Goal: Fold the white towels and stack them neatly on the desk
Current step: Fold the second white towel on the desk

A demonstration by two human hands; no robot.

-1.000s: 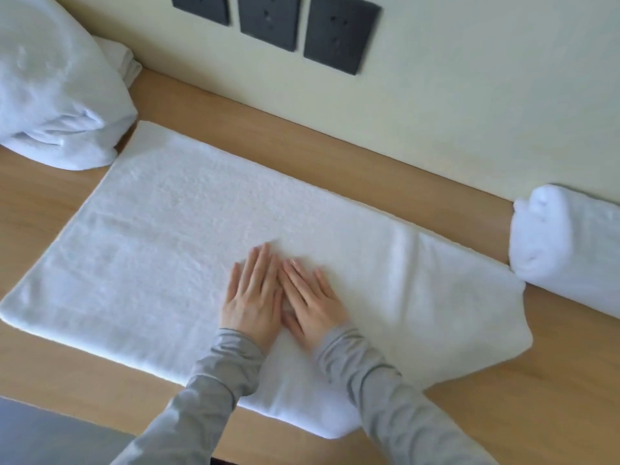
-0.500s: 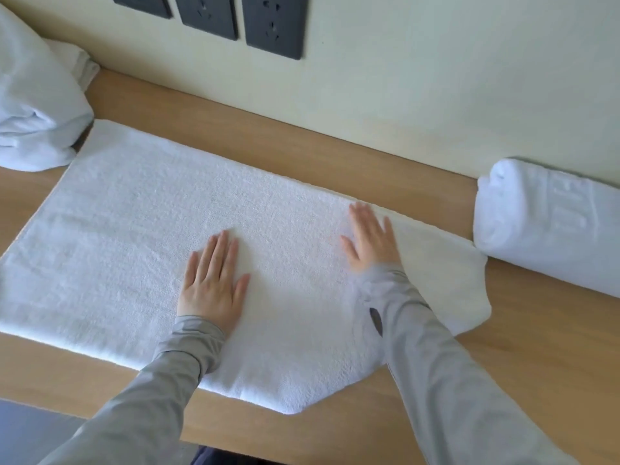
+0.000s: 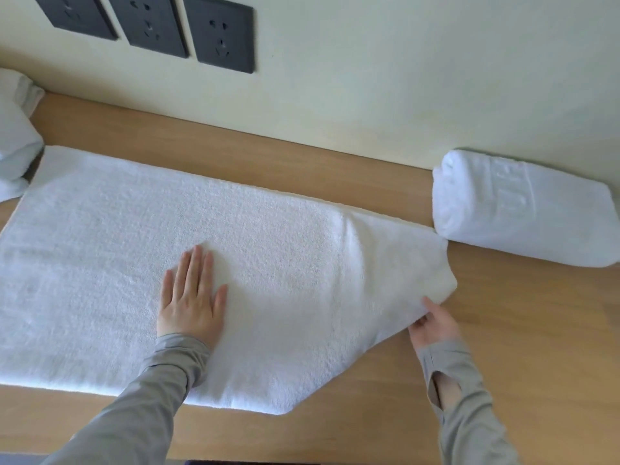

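A large white towel (image 3: 110, 250) lies spread across the wooden desk (image 3: 503, 364), its right end slanting to a point near the front edge. My left hand (image 3: 191, 300) rests flat on the towel's middle, fingers apart. My right hand (image 3: 431, 325) pinches the towel's slanted right edge, fingers tucked under the cloth and the edge slightly lifted. A folded white towel (image 3: 523, 209) lies at the back right against the wall.
A heap of loose white towels (image 3: 13, 142) sits at the far left. Three dark wall sockets (image 3: 147, 25) hang above the desk on the cream wall. Bare wood shows to the right and in front of the spread towel.
My hands have parted from the towel's middle. The right hand slid right across the towel to its slanted edge and took hold of it. The left hand shifted slightly left and stayed flat.
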